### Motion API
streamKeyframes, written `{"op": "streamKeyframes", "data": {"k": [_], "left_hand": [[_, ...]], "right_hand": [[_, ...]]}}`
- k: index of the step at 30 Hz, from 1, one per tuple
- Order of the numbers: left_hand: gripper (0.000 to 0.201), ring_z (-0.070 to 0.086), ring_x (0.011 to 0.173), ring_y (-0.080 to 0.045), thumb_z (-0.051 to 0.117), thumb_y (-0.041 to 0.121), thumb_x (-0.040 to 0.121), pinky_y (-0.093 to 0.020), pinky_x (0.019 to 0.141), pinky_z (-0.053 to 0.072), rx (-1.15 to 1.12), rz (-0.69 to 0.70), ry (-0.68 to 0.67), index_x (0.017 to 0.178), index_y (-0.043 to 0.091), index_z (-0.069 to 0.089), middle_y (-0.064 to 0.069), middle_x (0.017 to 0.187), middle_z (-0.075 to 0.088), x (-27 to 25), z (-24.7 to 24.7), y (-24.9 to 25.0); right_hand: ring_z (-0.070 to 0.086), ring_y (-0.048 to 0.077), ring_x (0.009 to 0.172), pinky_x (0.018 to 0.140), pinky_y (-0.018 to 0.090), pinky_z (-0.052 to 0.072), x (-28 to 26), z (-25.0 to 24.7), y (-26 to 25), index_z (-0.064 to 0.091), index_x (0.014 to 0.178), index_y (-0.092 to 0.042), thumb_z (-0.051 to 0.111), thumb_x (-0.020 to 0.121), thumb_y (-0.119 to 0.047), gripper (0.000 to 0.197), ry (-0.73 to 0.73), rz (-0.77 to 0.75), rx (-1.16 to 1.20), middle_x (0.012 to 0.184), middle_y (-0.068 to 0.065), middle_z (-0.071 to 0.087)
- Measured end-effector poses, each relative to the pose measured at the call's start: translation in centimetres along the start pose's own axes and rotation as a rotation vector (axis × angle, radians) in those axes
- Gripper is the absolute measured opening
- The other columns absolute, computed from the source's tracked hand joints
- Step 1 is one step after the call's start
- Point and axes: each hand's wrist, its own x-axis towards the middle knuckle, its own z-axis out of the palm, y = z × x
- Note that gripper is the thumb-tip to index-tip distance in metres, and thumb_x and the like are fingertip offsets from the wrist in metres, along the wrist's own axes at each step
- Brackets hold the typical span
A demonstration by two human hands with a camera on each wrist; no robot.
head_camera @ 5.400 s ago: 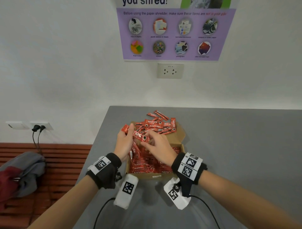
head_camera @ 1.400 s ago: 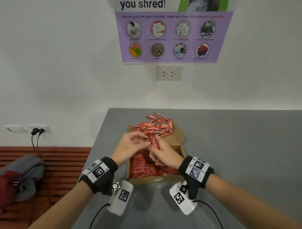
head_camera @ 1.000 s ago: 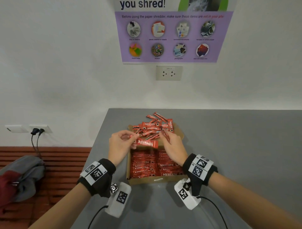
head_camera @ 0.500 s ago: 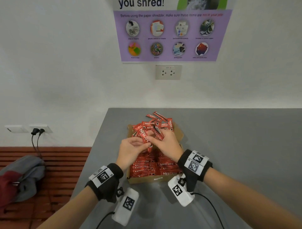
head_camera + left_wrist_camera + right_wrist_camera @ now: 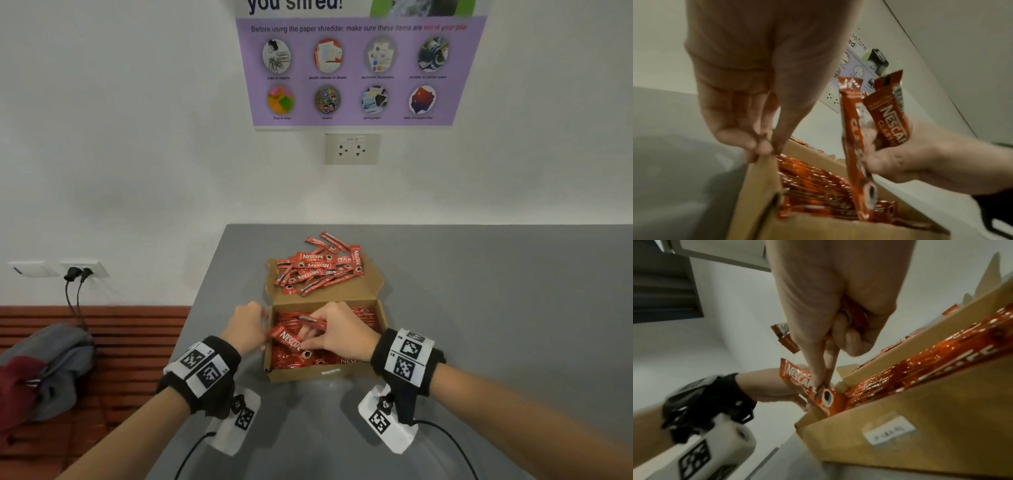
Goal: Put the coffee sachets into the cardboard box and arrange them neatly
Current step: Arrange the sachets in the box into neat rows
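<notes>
A shallow cardboard box (image 5: 323, 374) sits on the grey table (image 5: 479, 308) with its lid flap (image 5: 342, 291) folded back flat toward the wall, and the tray is already lined with rows of red coffee sachets (image 5: 291, 356) lying side by side. A loose pile of sachets (image 5: 320, 265) rests on the open flap, a few spilling past its far edge onto the table. The left hand (image 5: 245, 327) is at the box's left wall; in the left wrist view its fingers (image 5: 748, 139) curl down with the thumb and pinch the top edge of that cardboard wall. The right hand (image 5: 339, 334) is over the tray, fingers curled, with two sachets in its grip: one held sachet (image 5: 856, 146) is pinched between thumb and forefinger and points steeply down into the near-left corner of the box, its lower end among the packed rows, while a second sachet (image 5: 890, 121) is tucked under the other curled fingers and sticks out above the hand. In the right wrist view the fingertips (image 5: 818, 382) press against the printed cup end of the angled sachet, right at the box corner. On the wall behind hang a purple poster (image 5: 359, 68) and a wall socket (image 5: 351, 149); to the left, a bundle of grey and red cloth (image 5: 41, 370) lies on a slatted wooden bench (image 5: 137, 342)
</notes>
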Motion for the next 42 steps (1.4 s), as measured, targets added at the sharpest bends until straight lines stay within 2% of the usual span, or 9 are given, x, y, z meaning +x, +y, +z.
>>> {"op": "streamKeyframes", "data": {"k": [6,10,13,17,23,28,32,36,42], "left_hand": [[0.018,0.054,0.048,-0.007,0.062,0.007,0.087,-0.011,0.040,0.041,-0.065,0.013,0.049,0.105,0.003,0.058,0.000,0.061,0.057,0.6,-0.2,-0.3],[0.014,0.057,0.067,-0.008,0.060,0.010,0.087,-0.010,0.051,0.039,-0.007,0.145,0.157,0.098,0.004,0.067,-0.002,0.078,0.063,0.5,-0.8,-0.1],[0.009,0.059,0.066,-0.003,0.067,0.008,0.081,-0.006,0.058,0.043,0.070,0.259,-0.046,0.086,0.005,0.073,0.006,0.074,0.066,-0.4,-1.9,0.7],[0.015,0.055,0.067,0.000,0.074,0.011,0.076,-0.006,0.061,0.040,0.216,0.254,-0.375,0.090,0.005,0.074,0.020,0.070,0.057,-1.2,-2.2,0.9],[0.019,0.046,0.058,0.002,0.074,0.014,0.077,-0.006,0.057,0.035,0.278,0.307,-0.393,0.091,0.002,0.073,0.023,0.064,0.049,-1.4,-1.8,1.0],[0.020,0.044,0.055,0.001,0.075,0.014,0.075,-0.006,0.056,0.036,0.306,0.389,-0.362,0.084,-0.003,0.072,0.023,0.061,0.045,-1.5,-1.3,1.1],[0.016,0.052,0.051,0.006,0.077,0.010,0.073,-0.005,0.056,0.038,0.213,0.339,-0.396,0.082,-0.004,0.073,0.027,0.057,0.051,-1.2,-1.7,0.5],[0.017,0.055,0.056,0.006,0.074,0.012,0.078,-0.008,0.060,0.043,0.218,0.281,-0.473,0.092,0.003,0.074,0.015,0.073,0.063,-1.0,-1.4,0.2],[0.019,0.054,0.074,0.002,0.076,0.016,0.076,-0.004,0.069,0.040,0.295,0.302,-0.442,0.092,0.005,0.075,0.000,0.102,0.070,-0.8,-1.0,0.6]], "right_hand": [[0.065,0.011,0.071,0.077,0.029,0.055,0.4,0.6,-0.2,0.072,0.085,-0.004,0.074,0.078,-0.011,0.010,-0.152,0.014,-0.212,0.086,0.005,0.072],[0.066,0.022,0.076,0.075,0.037,0.054,0.7,1.4,-0.3,0.071,0.080,-0.006,0.068,0.078,-0.011,0.006,-0.169,-0.024,-0.412,0.083,0.007,0.072],[0.066,0.022,0.078,0.075,0.034,0.054,1.1,1.6,-0.8,0.071,0.080,-0.008,0.068,0.076,-0.007,0.005,-0.184,-0.011,-0.449,0.085,0.007,0.072],[0.065,0.024,0.077,0.074,0.033,0.053,1.5,1.3,-1.0,0.072,0.079,-0.008,0.071,0.073,-0.007,0.006,-0.220,0.007,-0.490,0.085,0.009,0.071],[0.065,0.027,0.074,0.074,0.042,0.056,2.0,1.7,-0.7,0.071,0.077,-0.006,0.070,0.072,-0.009,0.005,-0.241,0.017,-0.511,0.082,0.012,0.070],[0.064,0.024,0.074,0.074,0.040,0.055,2.3,1.5,-0.7,0.071,0.077,-0.007,0.072,0.071,-0.010,0.007,-0.278,0.006,-0.503,0.081,0.010,0.071],[0.065,0.024,0.074,0.076,0.040,0.054,2.4,1.0,0.2,0.071,0.076,-0.005,0.074,0.072,-0.013,0.010,-0.314,0.015,-0.444,0.079,0.010,0.072],[0.065,0.023,0.073,0.079,0.041,0.053,2.2,0.7,0.8,0.070,0.076,-0.004,0.074,0.074,-0.015,0.012,-0.340,0.017,-0.419,0.079,0.010,0.072],[0.067,0.020,0.081,0.086,0.038,0.052,2.1,0.2,0.9,0.074,0.087,-0.007,0.075,0.076,-0.015,0.014,-0.395,0.021,-0.362,0.088,0.007,0.073]]}}
